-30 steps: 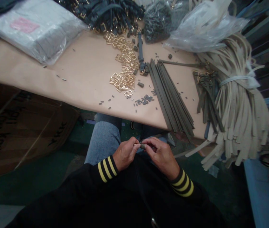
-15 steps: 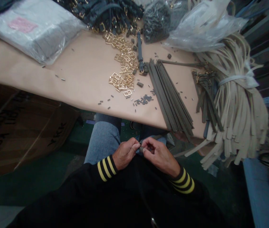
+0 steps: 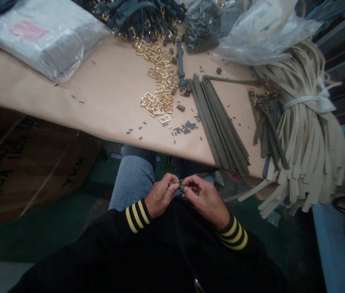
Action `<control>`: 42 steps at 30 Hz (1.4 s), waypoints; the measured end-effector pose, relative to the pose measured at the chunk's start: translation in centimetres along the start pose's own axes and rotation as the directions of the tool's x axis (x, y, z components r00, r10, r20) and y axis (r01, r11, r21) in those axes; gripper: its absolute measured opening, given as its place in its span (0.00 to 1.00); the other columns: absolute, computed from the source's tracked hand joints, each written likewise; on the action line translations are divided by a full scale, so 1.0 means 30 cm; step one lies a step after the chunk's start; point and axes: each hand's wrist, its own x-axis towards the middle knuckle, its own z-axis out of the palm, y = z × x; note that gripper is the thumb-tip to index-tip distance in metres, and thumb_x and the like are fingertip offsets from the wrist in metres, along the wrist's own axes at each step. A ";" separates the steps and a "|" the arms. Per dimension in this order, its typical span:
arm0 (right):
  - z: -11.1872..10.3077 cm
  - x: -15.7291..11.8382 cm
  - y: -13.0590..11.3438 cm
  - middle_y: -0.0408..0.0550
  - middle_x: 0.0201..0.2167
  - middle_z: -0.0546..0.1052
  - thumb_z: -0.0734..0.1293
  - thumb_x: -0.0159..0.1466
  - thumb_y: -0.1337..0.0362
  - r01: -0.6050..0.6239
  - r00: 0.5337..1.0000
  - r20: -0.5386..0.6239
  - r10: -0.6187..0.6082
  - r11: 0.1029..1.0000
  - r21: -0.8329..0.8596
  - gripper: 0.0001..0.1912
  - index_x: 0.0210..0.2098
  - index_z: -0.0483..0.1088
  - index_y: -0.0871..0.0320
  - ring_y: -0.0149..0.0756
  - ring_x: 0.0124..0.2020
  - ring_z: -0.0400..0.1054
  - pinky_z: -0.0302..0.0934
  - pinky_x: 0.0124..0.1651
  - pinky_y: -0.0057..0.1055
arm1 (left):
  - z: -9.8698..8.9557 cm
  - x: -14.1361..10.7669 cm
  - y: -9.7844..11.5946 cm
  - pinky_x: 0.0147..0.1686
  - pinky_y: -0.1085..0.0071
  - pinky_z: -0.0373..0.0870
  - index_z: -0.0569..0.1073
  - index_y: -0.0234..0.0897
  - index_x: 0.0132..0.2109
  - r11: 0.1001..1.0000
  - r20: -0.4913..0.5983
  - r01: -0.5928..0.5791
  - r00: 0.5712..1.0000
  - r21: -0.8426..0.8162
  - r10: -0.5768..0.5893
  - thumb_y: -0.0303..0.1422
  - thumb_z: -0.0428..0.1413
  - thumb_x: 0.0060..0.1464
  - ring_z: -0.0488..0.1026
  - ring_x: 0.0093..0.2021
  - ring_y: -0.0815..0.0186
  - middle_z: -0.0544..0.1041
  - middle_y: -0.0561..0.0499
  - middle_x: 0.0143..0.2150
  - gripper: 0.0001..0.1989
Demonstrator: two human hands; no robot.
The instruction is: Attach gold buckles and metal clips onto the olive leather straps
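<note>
- Plastic-wrapped package (image 3: 47,42) is lying at the left of the table (image 3: 105,93).
- Gold buckles (image 3: 157,103) are sitting in a loose trail beyond the hands, many overlapping.
- Left hand (image 3: 161,196) is closing thumb and fingers in a pinch on the near end of the small olive piece (image 3: 182,188); its exact contact is partly hidden. For good control, this hand is best serving as the steady side, gripping close to the work without squashing it.
- The small olive piece is resting between both sets of fingertips, over the lap and below the table edge. Whether anything else is pinched with it, I cannot tell.
- Grey bits (image 3: 186,127) are lying scattered near the table edge.
- Right hand (image 3: 208,199) is pinching the same piece from the other side. Small, even finger movements are likely working better here than hard tugging, with the piece being held square rather than twisting.
- Olive straps (image 3: 221,126) are lying side by side, ends reaching the table edge.
- Beige strap bundle (image 3: 309,138) is hanging over the edge.
</note>
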 end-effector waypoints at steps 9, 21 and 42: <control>0.010 -0.006 -0.002 0.39 0.23 0.62 0.58 0.55 0.68 0.001 1.000 0.007 -0.002 0.995 0.105 0.02 0.27 0.57 0.57 0.28 0.24 0.63 0.66 0.28 0.26 | 0.002 -0.002 0.015 0.19 0.78 0.55 0.60 0.35 0.35 0.993 0.117 0.024 0.993 -0.114 -0.011 0.34 0.42 0.55 0.56 0.18 0.76 0.58 0.59 0.20 0.07; -0.002 -0.015 0.018 0.52 0.39 0.68 0.60 0.58 0.69 0.270 0.959 -0.055 -0.279 0.954 -0.132 0.10 0.39 0.67 0.59 0.34 0.34 0.66 0.67 0.32 0.28 | 0.003 0.017 0.019 0.11 0.83 0.50 0.57 0.36 0.31 0.847 0.106 0.205 0.979 -0.491 -0.176 0.40 0.46 0.51 0.52 0.14 0.78 0.55 0.63 0.16 0.11; -0.005 0.027 0.047 0.47 0.28 0.66 0.63 0.57 0.68 0.412 0.903 -0.036 -0.429 0.885 -0.216 0.07 0.36 0.69 0.59 0.32 0.28 0.62 0.59 0.29 0.28 | 0.002 0.011 0.002 0.11 0.84 0.52 0.53 0.39 0.36 0.776 0.179 0.208 0.976 -0.596 -0.125 0.43 0.46 0.51 0.55 0.14 0.78 0.57 0.63 0.19 0.13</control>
